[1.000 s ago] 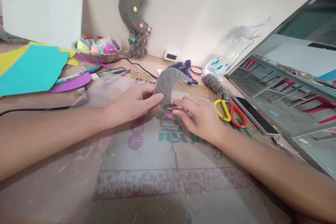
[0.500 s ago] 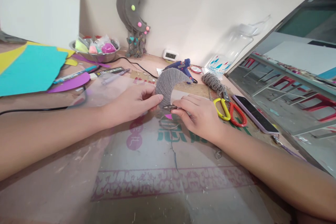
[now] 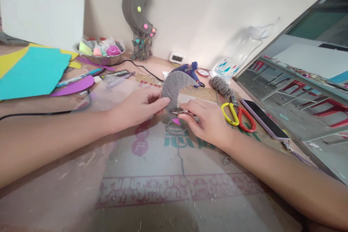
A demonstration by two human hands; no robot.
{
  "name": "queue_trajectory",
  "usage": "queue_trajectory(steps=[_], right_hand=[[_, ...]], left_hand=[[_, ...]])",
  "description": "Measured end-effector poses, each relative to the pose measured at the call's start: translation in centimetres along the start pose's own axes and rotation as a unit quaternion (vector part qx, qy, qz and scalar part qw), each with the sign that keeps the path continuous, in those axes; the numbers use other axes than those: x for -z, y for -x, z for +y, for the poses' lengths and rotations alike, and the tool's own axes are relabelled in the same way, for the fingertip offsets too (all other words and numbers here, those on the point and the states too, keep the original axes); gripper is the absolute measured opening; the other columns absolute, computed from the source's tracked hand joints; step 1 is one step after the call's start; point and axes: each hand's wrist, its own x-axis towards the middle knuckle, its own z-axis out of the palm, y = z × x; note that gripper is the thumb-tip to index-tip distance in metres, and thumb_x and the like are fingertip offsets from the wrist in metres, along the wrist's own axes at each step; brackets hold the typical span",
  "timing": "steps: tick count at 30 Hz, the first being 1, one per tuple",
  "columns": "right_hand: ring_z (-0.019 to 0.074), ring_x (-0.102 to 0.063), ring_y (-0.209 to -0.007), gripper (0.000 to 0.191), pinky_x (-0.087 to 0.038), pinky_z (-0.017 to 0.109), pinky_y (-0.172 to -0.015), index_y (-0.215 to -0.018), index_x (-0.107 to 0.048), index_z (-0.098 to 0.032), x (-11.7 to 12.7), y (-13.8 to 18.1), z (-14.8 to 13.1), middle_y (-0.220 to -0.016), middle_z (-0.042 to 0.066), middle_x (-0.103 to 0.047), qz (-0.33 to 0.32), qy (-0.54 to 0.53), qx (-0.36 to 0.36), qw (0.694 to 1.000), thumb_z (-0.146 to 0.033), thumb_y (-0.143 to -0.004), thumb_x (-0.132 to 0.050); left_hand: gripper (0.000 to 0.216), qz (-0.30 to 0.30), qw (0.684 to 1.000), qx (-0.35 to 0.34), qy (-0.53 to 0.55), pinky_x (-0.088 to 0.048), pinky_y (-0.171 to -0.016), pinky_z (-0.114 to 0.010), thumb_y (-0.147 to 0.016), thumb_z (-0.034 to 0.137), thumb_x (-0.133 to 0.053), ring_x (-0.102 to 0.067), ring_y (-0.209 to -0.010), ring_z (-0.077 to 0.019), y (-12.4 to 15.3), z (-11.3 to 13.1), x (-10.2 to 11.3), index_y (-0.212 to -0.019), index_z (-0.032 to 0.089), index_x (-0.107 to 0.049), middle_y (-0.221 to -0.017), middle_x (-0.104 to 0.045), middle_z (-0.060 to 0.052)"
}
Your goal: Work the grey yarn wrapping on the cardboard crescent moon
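Observation:
My left hand [image 3: 138, 107] pinches the left edge of a crescent shape wrapped in grey yarn [image 3: 174, 87], held upright over the table. My right hand [image 3: 209, 121] is closed on a small metal clipper [image 3: 179, 111] whose tip sits at the crescent's lower end, where a bit of pink shows. A thin wire ring [image 3: 175, 128] lies on the plastic sheet just below the crescent.
Yellow and red scissors [image 3: 239, 115] and a phone [image 3: 263, 119] lie to the right. Behind are a blue glue gun [image 3: 189, 69], a grey yarn bundle [image 3: 220, 85], a plastic bottle [image 3: 236, 58], a steel bowl of pompoms [image 3: 99, 51], coloured paper sheets [image 3: 32, 70] and a finished grey moon ornament [image 3: 138, 14].
Almost nothing moved: both hands stay on the crescent, with the clipper shifting slightly at its lower tip.

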Motion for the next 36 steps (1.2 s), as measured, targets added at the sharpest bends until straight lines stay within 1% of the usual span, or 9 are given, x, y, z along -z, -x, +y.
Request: queue_trajectory(steps=[13, 17, 19, 21, 24, 28, 31, 34, 36], right_hand=[[0.0146, -0.056, -0.067, 0.024, -0.04, 0.027, -0.063, -0.093, -0.064, -0.016, 0.0, -0.1, 0.1, -0.075, 0.004, -0.064, 0.003, -0.005, 0.012, 1.0, -0.033, -0.093, -0.048], [0.0135, -0.056, -0.066, 0.022, -0.042, 0.026, -0.062, -0.098, -0.062, -0.016, -0.2, 0.1, 0.3, -0.075, 0.003, -0.063, 0.032, -0.082, -0.06, 0.994, -0.034, -0.09, -0.052], [0.0124, -0.055, -0.064, 0.023, -0.043, 0.024, -0.06, -0.099, -0.061, -0.016, -0.5, 0.1, 0.5, -0.074, 0.002, -0.062, 0.055, -0.133, -0.111, 0.983, -0.035, -0.088, -0.054], [0.011, -0.053, -0.06, 0.022, -0.043, 0.023, -0.056, -0.094, -0.06, -0.016, -0.7, 0.0, 0.5, -0.071, 0.0, -0.06, 0.06, -0.189, -0.154, 0.968, -0.037, -0.086, -0.057], [0.0094, -0.05, -0.058, 0.018, -0.042, 0.021, -0.053, -0.086, -0.06, -0.017, -0.7, -0.5, 0.1, -0.069, -0.001, -0.058, 0.013, -0.284, -0.197, 0.938, -0.034, -0.082, -0.062], [0.0065, -0.039, -0.052, 0.015, -0.033, 0.018, -0.047, -0.074, -0.056, -0.017, -0.5, -0.8, -0.7, -0.062, -0.004, -0.047, -0.055, -0.361, -0.205, 0.908, -0.029, -0.082, -0.061], [0.0058, -0.033, -0.052, 0.019, -0.029, 0.018, -0.047, -0.069, -0.052, -0.017, -0.5, -0.8, -0.9, -0.06, -0.005, -0.039, -0.057, -0.363, -0.196, 0.909, -0.027, -0.083, -0.059], [0.006, -0.034, -0.054, 0.016, -0.029, 0.019, -0.049, -0.072, -0.054, -0.016, -0.6, -0.6, -0.8, -0.063, -0.005, -0.04, -0.054, -0.364, -0.175, 0.913, -0.025, -0.085, -0.057], [0.0065, -0.036, -0.056, 0.015, -0.031, 0.019, -0.05, -0.074, -0.055, -0.016, -0.5, -0.6, -0.7, -0.064, -0.005, -0.042, -0.058, -0.371, -0.164, 0.912, -0.025, -0.086, -0.055]], left_hand=[[0.032, -0.008, 1.0, -0.008, -0.007, -0.035, -0.052, -0.022, -0.09, 0.034, -0.041, -0.045, -0.054, -0.009, -0.1, -0.2, 0.0, -0.065, 0.016, -0.051, -0.06, -0.048, 0.003], [0.033, 0.011, 1.0, -0.003, 0.003, -0.035, -0.053, -0.023, -0.09, 0.035, -0.04, -0.045, -0.055, -0.0102, -0.1, -0.1, 0.0, -0.066, 0.017, -0.052, -0.06, -0.048, 0.003], [0.033, 0.017, 1.0, 0.0, 0.011, -0.035, -0.053, -0.023, -0.091, 0.035, -0.039, -0.045, -0.055, -0.0107, -0.1, -0.1, 0.1, -0.067, 0.018, -0.053, -0.06, -0.047, 0.003], [0.033, 0.014, 1.0, -0.004, 0.013, -0.036, -0.055, -0.023, -0.092, 0.036, -0.038, -0.046, -0.057, -0.0112, -0.1, -0.2, 0.1, -0.068, 0.018, -0.053, -0.062, -0.048, 0.002], [0.034, 0.009, 1.0, -0.021, 0.007, -0.037, -0.058, -0.023, -0.092, 0.038, -0.037, -0.047, -0.061, -0.0115, -0.2, -0.4, 0.1, -0.07, 0.017, -0.053, -0.066, -0.051, 0.002], [0.035, 0.007, 0.999, -0.035, 0.001, -0.037, -0.058, -0.022, -0.093, 0.038, -0.037, -0.047, -0.061, -0.0106, -0.3, -0.6, 0.0, -0.07, 0.016, -0.053, -0.065, -0.05, 0.002], [0.034, -0.017, 0.999, -0.044, 0.008, -0.038, -0.058, -0.022, -0.091, 0.041, -0.041, -0.05, -0.064, -0.0109, -0.3, -0.8, -0.1, -0.073, 0.016, -0.056, -0.068, -0.054, 0.002], [0.029, -0.055, 0.997, -0.043, 0.012, -0.039, -0.058, -0.022, -0.088, 0.041, -0.049, -0.053, -0.066, -0.0116, -0.3, -0.9, -0.3, -0.079, 0.017, -0.062, -0.071, -0.06, 0.002], [0.026, -0.059, 0.997, -0.041, 0.011, -0.039, -0.055, -0.021, -0.087, 0.039, -0.05, -0.052, -0.063, -0.011, -0.3, -0.9, -0.4, -0.079, 0.017, -0.063, -0.07, -0.06, 0.002]])
